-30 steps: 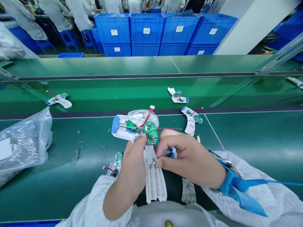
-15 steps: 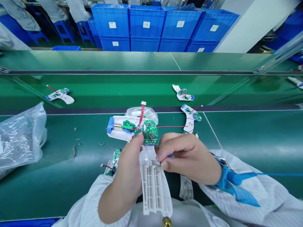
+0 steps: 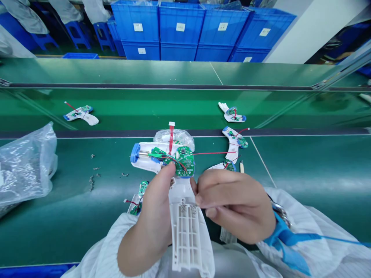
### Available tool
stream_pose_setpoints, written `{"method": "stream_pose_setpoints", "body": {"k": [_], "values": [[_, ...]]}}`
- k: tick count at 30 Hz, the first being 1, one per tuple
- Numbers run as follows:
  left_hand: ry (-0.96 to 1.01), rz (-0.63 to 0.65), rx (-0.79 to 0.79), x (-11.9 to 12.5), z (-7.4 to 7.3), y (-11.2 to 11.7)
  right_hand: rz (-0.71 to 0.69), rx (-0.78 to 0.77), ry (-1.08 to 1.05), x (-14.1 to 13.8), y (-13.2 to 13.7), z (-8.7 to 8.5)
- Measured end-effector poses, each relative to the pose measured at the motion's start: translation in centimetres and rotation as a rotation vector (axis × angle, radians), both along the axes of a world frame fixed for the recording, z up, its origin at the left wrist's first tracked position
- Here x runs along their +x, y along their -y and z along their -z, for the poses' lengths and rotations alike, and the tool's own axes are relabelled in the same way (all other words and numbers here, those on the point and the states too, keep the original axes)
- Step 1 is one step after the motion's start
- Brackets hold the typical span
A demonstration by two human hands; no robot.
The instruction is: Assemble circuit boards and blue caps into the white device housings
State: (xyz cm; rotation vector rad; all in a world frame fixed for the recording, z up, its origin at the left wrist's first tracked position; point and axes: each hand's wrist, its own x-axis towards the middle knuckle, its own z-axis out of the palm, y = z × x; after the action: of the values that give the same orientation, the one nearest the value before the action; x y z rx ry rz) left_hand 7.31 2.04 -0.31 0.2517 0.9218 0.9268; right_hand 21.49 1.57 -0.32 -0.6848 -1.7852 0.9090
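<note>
My left hand (image 3: 156,208) grips a gun-shaped white plastic housing half (image 3: 187,224), thumb at the edge of its green circuit board (image 3: 184,161). A metal cylinder lies inside the upper part, next to a blue end piece (image 3: 135,153). A red wire lead with a white plug (image 3: 171,124) sticks up, and a single red wire runs off to the right. Beside the handle's right edge, my right hand (image 3: 234,200) is closed in a pinch; whatever is between its fingertips is too small or hidden. A blue strap (image 3: 285,239) circles the right wrist.
Small loose screws (image 3: 92,181) lie left of my hands, near a clear plastic bag (image 3: 26,166). Similar housings rest at the right (image 3: 233,144), below left (image 3: 136,204) and on the green belt (image 3: 84,115). Another bag (image 3: 176,137) sits behind the board. Blue crates (image 3: 182,27) stand beyond.
My right hand has shifted slightly right and down, still pinched. The two housings on the belt have moved right. The housing in my left hand stays nearly in place.
</note>
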Motion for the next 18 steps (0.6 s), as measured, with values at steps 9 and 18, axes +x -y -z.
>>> {"method": "stream_pose_setpoints", "body": {"k": [9, 18], "values": [[0.007, 0.013, 0.003, 0.2, -0.3, 0.0, 0.099, 0.306, 0.279, 0.2, 0.7, 0.5], [0.022, 0.075, -0.073, 0.2, 0.1, 0.0, 0.142, 0.280, 0.358, 0.2, 2.0, 1.1]]}}
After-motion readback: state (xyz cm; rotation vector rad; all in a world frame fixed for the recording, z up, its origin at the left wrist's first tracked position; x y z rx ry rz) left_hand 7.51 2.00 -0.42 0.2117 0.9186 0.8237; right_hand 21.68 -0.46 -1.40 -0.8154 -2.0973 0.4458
